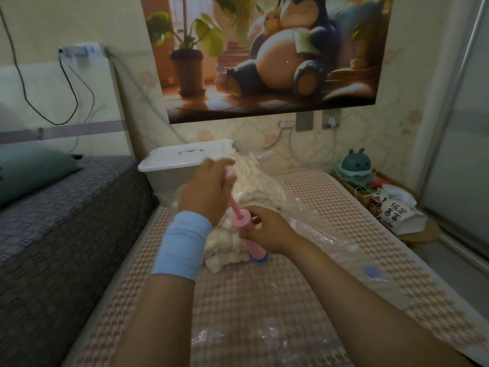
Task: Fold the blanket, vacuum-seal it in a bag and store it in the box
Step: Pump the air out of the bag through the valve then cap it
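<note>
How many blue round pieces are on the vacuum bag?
2: one blue piece at the pink pump base, another farther right on the bag. More may be hidden.

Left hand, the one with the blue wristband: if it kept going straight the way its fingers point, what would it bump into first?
Likely the white box beyond the left hand; the bagged blanket bulges close beside that line, and depth is unclear.

Cream blanket (255, 181) crumpled in clear bag (317, 225) w/ white lidded box (180, 161) just behind.
</note>
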Motion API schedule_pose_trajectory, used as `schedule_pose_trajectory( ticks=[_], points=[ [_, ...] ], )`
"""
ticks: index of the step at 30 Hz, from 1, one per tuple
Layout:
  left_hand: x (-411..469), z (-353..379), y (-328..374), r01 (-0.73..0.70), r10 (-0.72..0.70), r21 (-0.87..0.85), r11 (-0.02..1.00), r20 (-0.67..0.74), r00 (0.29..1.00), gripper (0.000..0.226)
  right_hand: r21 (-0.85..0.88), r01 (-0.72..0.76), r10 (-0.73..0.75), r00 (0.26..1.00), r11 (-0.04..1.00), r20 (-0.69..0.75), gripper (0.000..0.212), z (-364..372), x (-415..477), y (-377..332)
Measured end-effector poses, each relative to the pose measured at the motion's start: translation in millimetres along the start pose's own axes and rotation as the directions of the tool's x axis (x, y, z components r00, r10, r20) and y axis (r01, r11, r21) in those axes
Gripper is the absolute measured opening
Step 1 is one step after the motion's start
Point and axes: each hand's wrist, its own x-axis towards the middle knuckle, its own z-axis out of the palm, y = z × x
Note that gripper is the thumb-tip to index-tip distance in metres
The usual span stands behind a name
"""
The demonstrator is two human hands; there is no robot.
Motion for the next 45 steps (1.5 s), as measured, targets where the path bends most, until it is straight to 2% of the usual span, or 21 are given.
schedule_pose_trajectory(
  ticks=[2,3,6,9,12,14,16,19,22,24,26,27,29,31,32,34,36,38,40,42,45],
  points=[
    [-15.1,29.8,-9.3,0.033,-0.044,0.046,0.998,0.266,0.963,0.033,0.015,-0.004,0.004,1.000,1.000,0.006,0.039,4.4,-0.9,-1.0],
    [-19.6,36.8,-9.9,0.030,-0.039,0.036,0.999,0.286,0.958,0.030,0.028,-0.008,0.008,1.000,1.000,0.012,0.036,6.1,-1.5,-0.7],
    [-9.1,15.0,4.7,-0.024,0.024,-0.009,1.000,0.000,1.000,0.022,0.049,-0.028,0.027,0.999,0.998,0.020,0.037,4.6,-1.2,1.0],
    [3.1,-27.4,19.6,-0.142,0.123,-0.024,0.990,-0.364,0.923,0.021,0.060,-0.041,0.039,0.998,0.997,0.043,0.037,0.6,-1.5,4.8],
    [0.8,-26.7,14.7,-0.179,0.146,-0.023,0.984,-0.483,0.864,0.022,0.037,-0.048,0.046,0.998,0.998,0.051,0.040,1.6,-2.6,4.5],
    [-4.8,0.0,5.3,-0.122,0.099,-0.051,0.991,-0.331,0.938,0.023,0.006,-0.040,0.040,0.998,0.999,0.043,0.043,4.0,-2.7,0.8],
    [-14.7,30.9,-3.3,-0.007,0.005,-0.073,0.997,-0.031,1.000,0.025,-0.025,-0.029,0.029,0.999,0.999,0.033,0.042,6.7,-2.8,-3.0],
    [-19.1,43.9,-4.3,0.153,-0.120,-0.137,0.979,0.227,0.967,0.027,-0.057,-0.032,0.034,0.999,0.998,0.039,0.041,7.4,-3.3,-3.8],
    [-9.0,16.2,6.5,0.082,-0.085,-0.067,0.994,-0.043,0.995,0.027,-0.016,-0.045,0.046,0.998,0.999,0.034,0.044,4.2,-3.2,0.4],
    [-3.2,-8.5,14.6,-0.002,0.016,0.038,0.999,-0.369,0.929,0.027,0.012,-0.052,0.052,0.998,0.999,0.035,0.042,2.5,-4.0,1.7],
    [-0.8,-12.9,13.3,-0.080,0.093,0.046,0.996,-0.498,0.862,0.027,0.019,-0.053,0.053,0.998,0.998,0.036,0.042,2.1,-4.8,1.7],
    [-0.2,-7.9,9.7,-0.105,0.095,0.002,0.994,-0.449,0.888,0.027,0.019,-0.056,0.056,0.998,0.998,0.036,0.042,2.4,-5.0,1.2],
    [-7.0,15.7,2.9,-0.044,0.021,-0.144,0.989,-0.156,0.988,0.028,0.003,-0.056,0.056,0.998,0.998,0.036,0.042,4.1,-4.9,-0.7],
    [-19.6,39.6,-1.4,0.101,-0.069,-0.182,0.978,0.176,0.982,0.029,-0.026,-0.043,0.044,0.999,0.999,0.032,0.042,6.5,-5.4,-2.7],
    [-23.0,43.5,-2.7,0.131,-0.094,-0.139,0.982,0.245,0.965,0.030,-0.028,-0.038,0.039,0.999,0.999,0.032,0.041,7.5,-5.8,-3.8],
    [-21.0,36.2,-0.3,0.078,-0.070,-0.045,0.996,0.148,0.987,0.030,-0.016,-0.037,0.037,0.999,0.999,0.029,0.040,6.7,-6.8,-4.1],
    [-14.4,15.0,6.8,-0.052,0.059,0.045,0.998,-0.180,0.982,0.027,-0.002,-0.050,0.050,0.998,0.999,0.035,0.041,3.9,-6.6,-2.5],
    [-7.7,-6.6,13.3,-0.113,0.159,0.125,0.986,-0.471,0.868,0.026,0.003,-0.062,0.061,0.997,0.998,0.043,0.041,2.4,-6.1,-0.5],
    [-3.8,-11.1,12.3,-0.120,0.167,0.120,0.985,-0.553,0.816,0.027,-0.004,-0.062,0.062,0.997,0.998,0.047,0.042,2.9,-5.6,-0.5],
    [-5.0,2.9,3.2,-0.137,0.124,0.004,0.991,-0.447,0.886,0.031,-0.015,-0.055,0.055,0.998,0.998,0.044,0.044,5.3,-6.4,-2.8],
    [-22.5,45.7,-10.3,0.049,-0.053,-0.172,0.984,-0.019,0.998,0.029,-0.050,-0.048,0.050,0.998,0.998,0.038,0.041,9.7,-8.8,-8.9]
  ],
)
